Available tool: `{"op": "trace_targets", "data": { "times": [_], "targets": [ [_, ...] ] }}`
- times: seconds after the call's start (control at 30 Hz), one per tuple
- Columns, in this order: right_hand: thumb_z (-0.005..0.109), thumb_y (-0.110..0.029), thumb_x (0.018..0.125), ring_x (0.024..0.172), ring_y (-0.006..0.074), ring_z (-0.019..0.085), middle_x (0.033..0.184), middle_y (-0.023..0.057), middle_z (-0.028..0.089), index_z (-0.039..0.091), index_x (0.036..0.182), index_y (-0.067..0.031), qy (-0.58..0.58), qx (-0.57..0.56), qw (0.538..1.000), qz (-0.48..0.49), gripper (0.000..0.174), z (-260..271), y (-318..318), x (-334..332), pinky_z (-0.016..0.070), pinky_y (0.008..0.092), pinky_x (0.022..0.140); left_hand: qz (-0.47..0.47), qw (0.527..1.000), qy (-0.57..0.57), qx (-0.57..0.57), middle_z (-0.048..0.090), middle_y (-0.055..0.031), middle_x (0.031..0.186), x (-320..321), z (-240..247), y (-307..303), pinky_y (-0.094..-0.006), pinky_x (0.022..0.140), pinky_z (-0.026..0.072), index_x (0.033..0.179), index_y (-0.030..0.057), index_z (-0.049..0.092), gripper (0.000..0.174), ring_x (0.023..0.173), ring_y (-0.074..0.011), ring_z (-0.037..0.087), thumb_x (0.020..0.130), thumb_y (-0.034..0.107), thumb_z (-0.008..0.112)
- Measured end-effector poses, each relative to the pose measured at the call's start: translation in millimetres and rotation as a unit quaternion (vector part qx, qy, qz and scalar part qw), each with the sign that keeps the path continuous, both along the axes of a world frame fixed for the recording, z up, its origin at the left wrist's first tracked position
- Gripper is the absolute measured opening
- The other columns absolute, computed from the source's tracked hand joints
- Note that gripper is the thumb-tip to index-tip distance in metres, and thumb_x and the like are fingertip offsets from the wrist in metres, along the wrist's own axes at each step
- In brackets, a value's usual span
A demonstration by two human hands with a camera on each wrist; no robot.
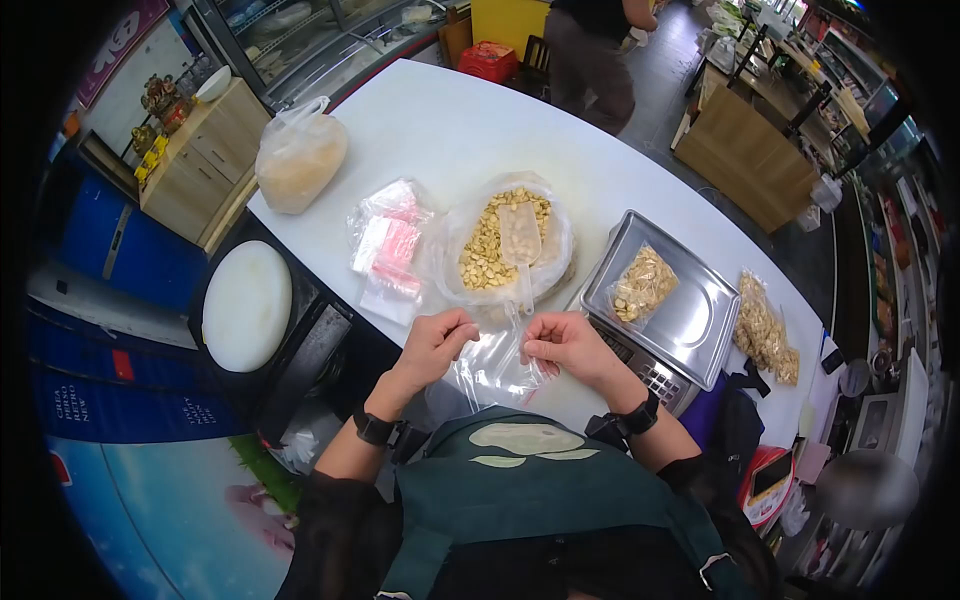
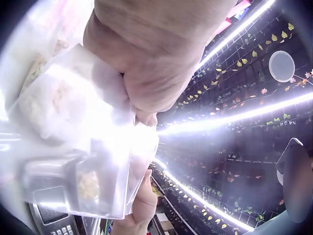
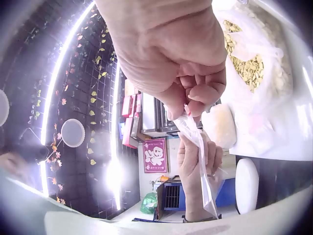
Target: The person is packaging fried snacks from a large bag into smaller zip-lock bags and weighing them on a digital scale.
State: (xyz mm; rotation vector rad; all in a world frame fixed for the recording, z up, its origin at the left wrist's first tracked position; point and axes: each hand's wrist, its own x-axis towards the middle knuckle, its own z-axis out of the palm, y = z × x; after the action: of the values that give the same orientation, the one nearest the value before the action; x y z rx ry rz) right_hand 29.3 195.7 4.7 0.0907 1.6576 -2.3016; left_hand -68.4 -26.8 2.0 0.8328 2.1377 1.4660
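Between my two hands hangs a clear plastic zip bag (image 1: 492,372), see-through and flat, with no contents visible in it. My left hand (image 1: 430,348) pinches one side of its top, thumb against fingers. Opposite it, my right hand (image 1: 575,348) pinches the other side; the right wrist view shows the bag's edge (image 3: 202,169) between thumb and fingertips. Just beyond the hands stands a large open bag (image 1: 452,262) of yellowish dried slices (image 1: 485,250), with a translucent scoop (image 1: 520,232) lying on them. Its handle points toward my hands.
Left of the slices lies a pile of small plastic bags (image 1: 395,245) with pink parts. On the right, a metal-topped scale (image 1: 700,335) carries a filled bag (image 1: 645,285); more filled bags (image 1: 765,335) lie beyond. A tied bag (image 1: 300,160) sits far left. Someone (image 1: 592,60) stands past the table.
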Motion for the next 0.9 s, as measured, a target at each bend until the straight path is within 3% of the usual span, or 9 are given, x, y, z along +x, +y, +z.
{"op": "trace_targets", "data": {
  "times": [0.1,0.2,0.27,0.3,0.4,0.5,0.67,0.8,0.9],
  "targets": [
    [0.068,-0.008,0.083,0.056,0.0024,0.049,0.067,-0.0014,0.058,0.059,0.08,-0.0029,0.004,0.005,1.0,0.005,0.011,2,-1,1,0.0376,0.0195,0.047,-0.003,0.999,-0.018,0.04,0.049,0.0015,0.055,0,2,-1,-0.0225,0.047,0.0341,0.078,0.0016,0.061,0.017,0.05,-0.0043,0.043,0.09,0.013,0.058],
    [0.07,-0.008,0.082,0.056,0.0022,0.049,0.066,-0.0021,0.058,0.06,0.077,-0.0028,0.044,0.057,0.997,-0.014,0.012,4,-2,1,0.037,0.02,0.047,-0.009,1.0,0.008,-0.022,0.054,-0.0003,0.065,-8,0,1,-0.0226,0.052,0.0383,0.084,0.0016,0.061,0.011,0.055,-0.0066,0.047,0.088,0.012,0.061],
    [0.071,-0.008,0.08,0.055,0.0023,0.048,0.062,-0.003,0.057,0.059,0.071,-0.0025,0.074,0.141,0.984,-0.075,0.017,9,-4,0,0.0372,0.0208,0.047,0.111,0.914,0.391,0.011,0.057,-0.002,0.077,-11,3,10,-0.0229,0.058,0.0423,0.092,0.0018,0.06,0.013,0.063,-0.0088,0.051,0.084,0.011,0.065],
    [0.071,-0.008,0.08,0.055,0.0023,0.048,0.062,-0.003,0.057,0.059,0.071,-0.0025,0.073,0.143,0.984,-0.078,0.017,8,-5,0,0.0372,0.0208,0.047,0.109,0.915,0.389,0.013,0.057,-0.002,0.077,-7,4,13,-0.0229,0.058,0.0423,0.092,0.0018,0.06,0.013,0.063,-0.0088,0.051,0.084,0.011,0.065],
    [0.073,-0.011,0.079,0.051,0.0047,0.047,0.057,-0.0012,0.055,0.058,0.069,-0.002,0.123,0.223,0.96,-0.117,0.02,4,-20,-4,0.0378,0.0231,0.047,0.045,0.994,0.075,0.066,0.055,-0.0015,0.081,12,31,26,-0.0222,0.06,0.0436,0.098,0.0019,0.056,0.019,0.069,-0.008,0.052,0.084,0.01,0.066],
    [0.075,-0.016,0.077,0.048,0.008,0.046,0.055,0.0021,0.054,0.057,0.069,-0.0021,0.187,0.252,0.938,-0.147,0.024,-5,-35,-4,0.0379,0.0261,0.047,0.041,0.997,-0.035,0.064,0.055,0.0,0.081,14,8,37,-0.0201,0.06,0.0426,0.094,0.002,0.054,0.015,0.07,-0.0056,0.052,0.086,0.009,0.064],
    [0.074,-0.024,0.079,0.048,0.0086,0.043,0.051,0.0037,0.049,0.054,0.063,-0.0017,0.135,0.266,0.945,-0.133,0.034,-13,-33,4,0.0359,0.0283,0.045,0.076,0.987,-0.09,0.105,0.056,0.0001,0.068,23,1,35,-0.0193,0.047,0.0409,0.084,0.0014,0.057,0.012,0.056,-0.0041,0.05,0.085,0.01,0.066],
    [0.071,-0.023,0.082,0.05,0.0045,0.042,0.053,0.0008,0.051,0.057,0.066,-0.0008,0.135,0.273,0.939,-0.161,0.031,-18,-32,6,0.0345,0.025,0.045,0.081,0.975,-0.162,0.128,0.056,0.0003,0.067,27,0,35,-0.0189,0.049,0.0413,0.087,0.0006,0.058,0.01,0.055,-0.004,0.049,0.086,0.007,0.064],
    [0.07,-0.018,0.083,0.052,0.0018,0.043,0.054,-0.0021,0.052,0.061,0.07,-0.0007,0.141,0.263,0.938,-0.18,0.024,-11,-33,5,0.034,0.0224,0.045,0.073,0.981,-0.124,0.131,0.055,-0.0007,0.065,27,2,38,-0.0209,0.049,0.0416,0.089,0.001,0.058,0.011,0.056,-0.0052,0.05,0.085,0.008,0.065]
  ]
}}
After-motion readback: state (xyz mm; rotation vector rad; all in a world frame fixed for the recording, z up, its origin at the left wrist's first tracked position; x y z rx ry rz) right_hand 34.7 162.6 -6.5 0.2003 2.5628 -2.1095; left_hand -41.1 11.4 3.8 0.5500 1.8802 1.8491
